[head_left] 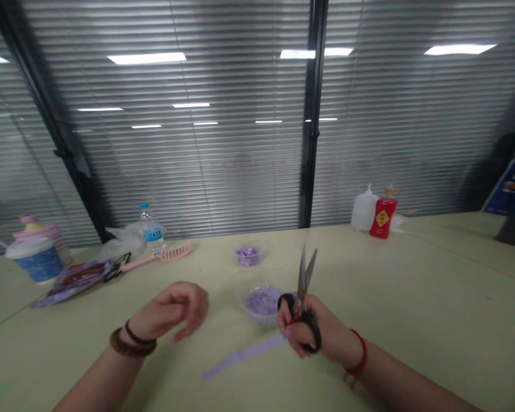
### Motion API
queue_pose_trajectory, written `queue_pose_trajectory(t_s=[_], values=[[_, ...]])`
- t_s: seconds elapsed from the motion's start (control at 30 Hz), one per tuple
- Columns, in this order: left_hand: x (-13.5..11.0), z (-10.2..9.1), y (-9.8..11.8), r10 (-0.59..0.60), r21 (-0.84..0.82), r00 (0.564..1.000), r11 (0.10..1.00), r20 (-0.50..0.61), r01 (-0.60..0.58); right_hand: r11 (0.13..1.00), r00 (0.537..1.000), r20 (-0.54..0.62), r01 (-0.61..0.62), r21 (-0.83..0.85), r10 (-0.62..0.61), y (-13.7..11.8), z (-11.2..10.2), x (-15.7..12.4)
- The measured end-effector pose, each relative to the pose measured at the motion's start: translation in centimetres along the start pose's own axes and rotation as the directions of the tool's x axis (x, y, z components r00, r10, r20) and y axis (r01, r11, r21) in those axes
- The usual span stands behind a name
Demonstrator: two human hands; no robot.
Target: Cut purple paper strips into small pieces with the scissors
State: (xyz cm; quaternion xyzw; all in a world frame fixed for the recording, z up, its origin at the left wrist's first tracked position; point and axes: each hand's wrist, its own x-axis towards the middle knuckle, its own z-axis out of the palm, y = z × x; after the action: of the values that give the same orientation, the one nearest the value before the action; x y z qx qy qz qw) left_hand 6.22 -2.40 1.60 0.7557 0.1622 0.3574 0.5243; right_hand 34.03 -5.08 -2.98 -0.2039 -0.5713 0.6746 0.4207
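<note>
My right hand (302, 326) grips black-handled scissors (304, 280), fingers in the loops, blades spread and pointing up. A narrow purple paper strip (242, 356) runs across the table in front of me. Its right end meets the fingers of my right hand in the view; whether they touch it I cannot tell. Off to the left, my left hand (175, 309) is raised with loosely bent, slightly blurred fingers, thumb apart, holding nothing. Between the hands sits a clear bowl (245, 312) of small purple paper bits (264, 300). Behind it stands a smaller clear bowl (248, 265) with more purple pieces.
At the left are a blue paper cup (38, 263), a purple packet (75, 280), a pink hairbrush (154, 256) and a water bottle (151, 229). A white squeeze bottle (364, 210) and a red bottle (383, 217) stand at the back right, before window blinds (240, 171).
</note>
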Motion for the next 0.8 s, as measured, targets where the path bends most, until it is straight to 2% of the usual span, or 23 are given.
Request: queue_pose_trajectory(t_s=[0.03, 0.1, 0.17, 0.23, 0.3, 0.37, 0.43, 0.5, 0.57, 0.63, 0.7, 0.77, 0.8], values=[[0.5, 1.8, 0.1, -0.116, 0.056, 0.992, 0.992, 0.037, 0.114, 0.999, 0.999, 0.016, -0.037, -0.036, 0.037, 0.2, 0.4, -0.1], [1.1, 5.1, 0.0, -0.236, 0.228, 0.972, 0.947, 0.013, 0.227, 0.994, 0.996, 0.036, -0.075, -0.078, 0.078, 0.7, 1.1, -0.3], [1.3, 7.5, -0.3, -0.264, 0.42, 0.962, 0.882, 0.064, 0.214, 0.991, 0.996, 0.02, -0.087, -0.098, 0.089, 1.1, 1.6, -0.5], [1.2, 8.5, -0.7, -0.28, 0.543, 0.952, 0.822, 0.121, 0.172, 0.988, 0.995, -0.012, -0.104, -0.116, 0.103, 1.2, 1.8, -0.6], [1.1, 8.3, -1.1, -0.285, 0.564, 0.945, 0.813, 0.164, 0.147, 0.984, 0.992, -0.038, -0.123, -0.131, 0.119, 1.1, 1.6, -0.5], [1.1, 7.4, -1.4, -0.259, 0.517, 0.948, 0.846, 0.186, 0.13, 0.981, 0.991, -0.062, -0.126, -0.147, 0.118, 0.9, 1.3, -0.3], [1.3, 6.4, -1.7, -0.197, 0.451, 0.968, 0.886, 0.153, 0.109, 0.982, 0.991, -0.094, -0.109, -0.152, 0.096, 0.8, 0.8, -0.1], [1.5, 5.6, -2.0, -0.116, 0.401, 0.993, 0.912, 0.039, 0.09, 0.982, 0.992, -0.091, -0.104, -0.156, 0.09, 0.8, 0.4, -0.1], [1.6, 4.9, -2.4, -0.039, 0.38, 0.993, 0.922, -0.112, 0.079, 0.983, 0.992, -0.029, -0.128, -0.131, 0.126, 0.9, 0.3, -0.1], [1.7, 4.6, -2.9, 0.006, 0.383, 0.972, 0.92, -0.235, 0.087, 0.977, 0.974, 0.091, -0.201, -0.073, 0.207, 1.2, 0.4, -0.3], [1.7, 4.4, -3.5, 0.003, 0.38, 0.945, 0.916, -0.327, 0.128, 0.952, 0.93, 0.205, -0.304, -0.041, 0.305, 1.5, 0.6, -0.4], [1.6, 4.5, -4.0, -0.034, 0.357, 0.914, 0.914, -0.404, 0.192, 0.919, 0.886, 0.245, -0.388, -0.071, 0.393, 1.8, 0.9, -0.4], [1.6, 4.5, -4.3, -0.064, 0.339, 0.902, 0.914, -0.427, 0.225, 0.905, 0.876, 0.23, -0.415, -0.094, 0.425, 2.0, 1.0, -0.4]])
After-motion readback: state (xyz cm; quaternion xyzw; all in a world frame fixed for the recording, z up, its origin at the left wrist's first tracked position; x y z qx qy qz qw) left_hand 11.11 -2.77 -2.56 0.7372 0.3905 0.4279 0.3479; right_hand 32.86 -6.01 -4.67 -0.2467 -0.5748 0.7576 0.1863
